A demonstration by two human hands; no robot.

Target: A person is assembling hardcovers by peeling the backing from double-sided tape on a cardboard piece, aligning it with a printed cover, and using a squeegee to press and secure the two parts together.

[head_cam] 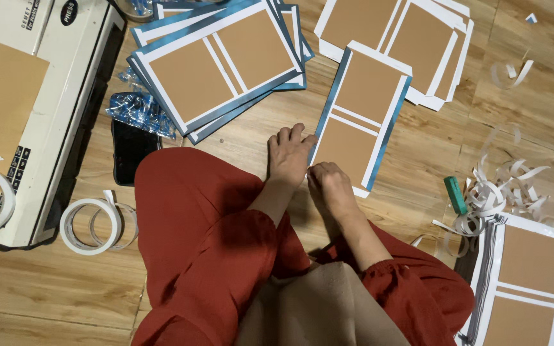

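Observation:
A brown board cover [360, 115] with white and blue borders lies slanted on the wooden floor in front of me. My left hand [290, 157] rests flat with its fingertips on the cover's left edge. Just right of it, my right hand [329, 184] is curled, fingers pinched at the cover's lower left edge. Both arms wear red sleeves.
A stack of blue-edged covers [219, 64] lies at the top, white-edged stacks at top right [405, 38] and bottom right [527, 282]. A white machine [52, 96], tape rolls [91, 225], a black phone [129, 154], a green tool [455, 194] and curled paper strips [501, 186] surround me.

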